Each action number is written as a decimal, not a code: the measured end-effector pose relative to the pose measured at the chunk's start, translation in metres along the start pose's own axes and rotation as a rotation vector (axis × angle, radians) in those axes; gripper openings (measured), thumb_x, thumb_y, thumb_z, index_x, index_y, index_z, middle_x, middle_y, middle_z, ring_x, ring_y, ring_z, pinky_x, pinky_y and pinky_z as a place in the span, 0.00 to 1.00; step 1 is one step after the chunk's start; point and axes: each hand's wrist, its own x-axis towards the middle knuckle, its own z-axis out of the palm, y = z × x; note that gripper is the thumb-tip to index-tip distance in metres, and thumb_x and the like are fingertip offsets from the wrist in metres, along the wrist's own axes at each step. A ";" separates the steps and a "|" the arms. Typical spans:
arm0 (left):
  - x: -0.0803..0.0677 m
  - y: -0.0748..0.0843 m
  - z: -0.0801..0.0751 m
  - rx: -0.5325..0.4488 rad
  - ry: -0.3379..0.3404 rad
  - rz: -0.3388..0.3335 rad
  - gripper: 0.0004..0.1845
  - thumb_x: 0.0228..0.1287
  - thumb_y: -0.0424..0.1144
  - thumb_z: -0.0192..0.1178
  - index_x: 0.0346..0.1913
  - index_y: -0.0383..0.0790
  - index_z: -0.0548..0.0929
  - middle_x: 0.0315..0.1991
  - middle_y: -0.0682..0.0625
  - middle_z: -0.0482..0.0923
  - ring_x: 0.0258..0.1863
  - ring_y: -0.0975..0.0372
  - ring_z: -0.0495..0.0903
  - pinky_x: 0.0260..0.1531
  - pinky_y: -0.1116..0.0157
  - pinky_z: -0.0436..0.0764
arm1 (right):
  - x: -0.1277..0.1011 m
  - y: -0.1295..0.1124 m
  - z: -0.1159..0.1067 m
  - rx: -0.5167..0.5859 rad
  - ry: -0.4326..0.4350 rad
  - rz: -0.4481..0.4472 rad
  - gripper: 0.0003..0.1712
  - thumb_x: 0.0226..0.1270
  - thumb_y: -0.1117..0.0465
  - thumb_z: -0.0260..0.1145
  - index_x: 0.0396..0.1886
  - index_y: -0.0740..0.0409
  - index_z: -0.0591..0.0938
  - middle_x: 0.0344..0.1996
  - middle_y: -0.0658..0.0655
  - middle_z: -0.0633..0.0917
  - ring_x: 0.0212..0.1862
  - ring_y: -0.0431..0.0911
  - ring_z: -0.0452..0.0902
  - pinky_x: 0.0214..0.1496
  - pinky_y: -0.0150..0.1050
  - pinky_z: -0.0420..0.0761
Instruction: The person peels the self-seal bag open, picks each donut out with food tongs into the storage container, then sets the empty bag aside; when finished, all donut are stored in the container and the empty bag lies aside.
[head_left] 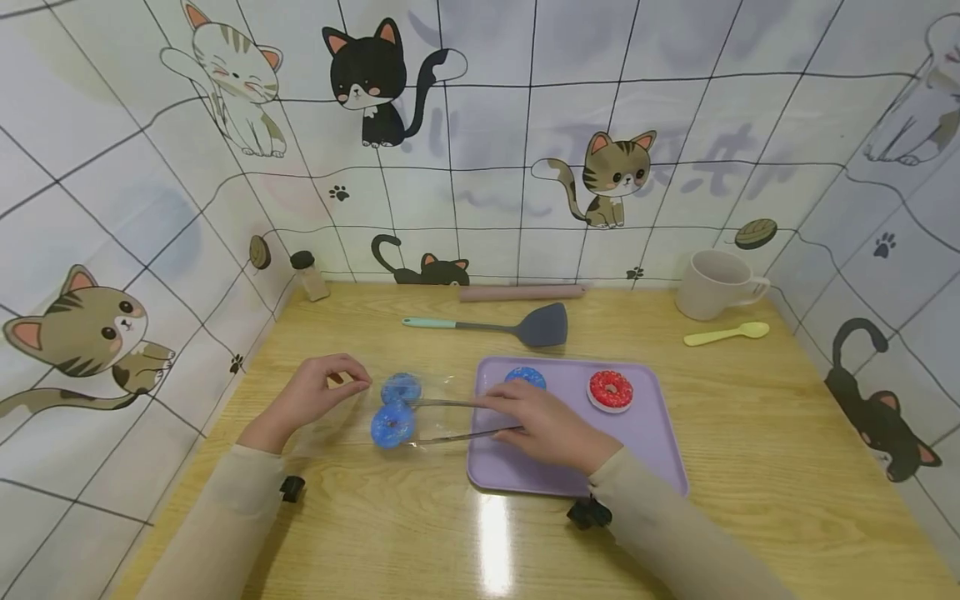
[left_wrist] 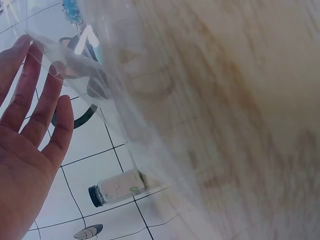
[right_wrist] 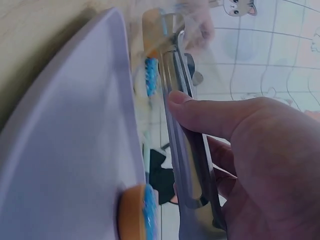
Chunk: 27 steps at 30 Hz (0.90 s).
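Note:
My left hand (head_left: 318,392) pinches the edge of a clear plastic bag (left_wrist: 130,135) between thumb and forefinger, its other fingers loosely spread. Inside the bag, one blue sprinkled toy donut (head_left: 392,425) overlaps another blue donut (head_left: 401,388) behind it. Metal tongs (right_wrist: 187,150) are held in my right hand (head_left: 551,425), thumb on one arm and fingers on the other. Their arms stand apart and reach left into the bag, with the tips at either side of the nearer donut. Below the right hand is a lilac tray (head_left: 555,477), bearing a blue donut (head_left: 525,377) and a red donut (head_left: 610,390).
Behind the tray lie a spatula (head_left: 542,326) and a rolling pin (head_left: 521,293). A mug (head_left: 708,287) and a yellow spoon (head_left: 723,335) are at the back right. One small black-capped jar (head_left: 311,279) stands in the back left corner, beside cat-patterned walls.

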 end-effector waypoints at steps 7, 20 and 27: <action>0.001 -0.001 0.003 -0.019 -0.009 -0.008 0.03 0.69 0.39 0.69 0.42 0.46 0.91 0.42 0.60 0.87 0.42 0.68 0.83 0.43 0.60 0.82 | -0.022 0.008 -0.017 0.014 0.021 0.042 0.33 0.69 0.55 0.74 0.72 0.43 0.77 0.61 0.49 0.82 0.63 0.45 0.76 0.69 0.50 0.76; 0.000 0.001 0.004 -0.023 0.002 0.007 0.02 0.68 0.36 0.69 0.40 0.45 0.91 0.41 0.58 0.88 0.41 0.68 0.83 0.42 0.55 0.83 | -0.077 0.027 -0.040 0.022 0.050 0.123 0.33 0.66 0.57 0.76 0.70 0.41 0.78 0.62 0.46 0.81 0.65 0.45 0.76 0.63 0.50 0.80; 0.001 0.005 0.004 -0.024 -0.002 -0.002 0.02 0.69 0.36 0.69 0.40 0.45 0.91 0.41 0.57 0.88 0.41 0.67 0.83 0.43 0.54 0.83 | -0.109 0.038 -0.064 0.008 0.053 0.210 0.33 0.64 0.58 0.77 0.68 0.41 0.80 0.62 0.49 0.82 0.65 0.49 0.76 0.63 0.55 0.80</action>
